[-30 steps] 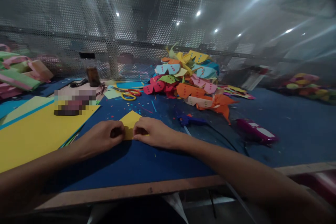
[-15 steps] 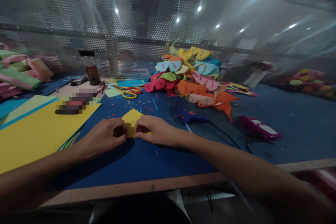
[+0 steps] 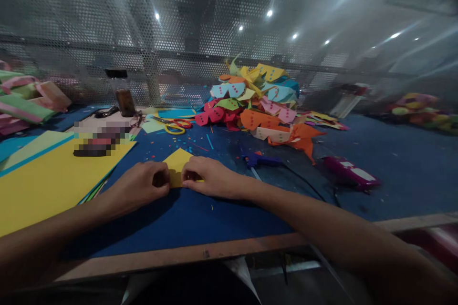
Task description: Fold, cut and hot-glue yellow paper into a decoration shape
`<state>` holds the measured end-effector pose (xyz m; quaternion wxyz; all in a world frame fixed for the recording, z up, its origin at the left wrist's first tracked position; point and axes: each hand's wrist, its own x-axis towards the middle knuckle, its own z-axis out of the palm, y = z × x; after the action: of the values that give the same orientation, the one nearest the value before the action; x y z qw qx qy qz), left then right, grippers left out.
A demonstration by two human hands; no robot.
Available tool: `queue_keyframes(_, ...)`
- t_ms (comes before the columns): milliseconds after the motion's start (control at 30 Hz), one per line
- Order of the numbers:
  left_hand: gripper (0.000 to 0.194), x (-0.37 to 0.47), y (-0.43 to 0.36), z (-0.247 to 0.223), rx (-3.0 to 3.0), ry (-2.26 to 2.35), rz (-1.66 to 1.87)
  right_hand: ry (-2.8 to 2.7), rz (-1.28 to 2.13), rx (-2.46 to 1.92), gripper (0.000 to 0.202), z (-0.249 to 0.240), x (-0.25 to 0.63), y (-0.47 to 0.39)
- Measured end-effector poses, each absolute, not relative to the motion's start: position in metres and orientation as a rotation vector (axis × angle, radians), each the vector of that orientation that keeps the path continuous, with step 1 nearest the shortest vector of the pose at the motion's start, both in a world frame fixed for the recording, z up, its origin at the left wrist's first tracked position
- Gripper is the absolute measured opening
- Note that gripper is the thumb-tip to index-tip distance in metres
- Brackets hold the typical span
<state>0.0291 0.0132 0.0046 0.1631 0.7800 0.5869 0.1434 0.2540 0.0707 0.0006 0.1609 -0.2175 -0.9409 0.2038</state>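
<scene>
On the wide table with a flat blue top (image 3: 189, 228), a large yellow paper sheet (image 3: 57, 176) lies at the left, and near the middle the bare left hand (image 3: 148, 178) and bare right hand (image 3: 209, 176) each pinch, fingertips against thumb, the near part of a small, pointed piece of yellow paper (image 3: 176, 171). This piece, resting on the table between them, should be light, thin and easily creased, so I judge it is best taken by its edges, with gentle fingertips.
</scene>
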Motion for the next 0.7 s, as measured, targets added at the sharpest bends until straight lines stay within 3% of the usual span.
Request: queue_keyframes(700,0.025,0.005,0.026,-0.002,2.143,1.619,0.364,-2.682,0.58,-0.602,0.002,-0.002,0.255,0.073)
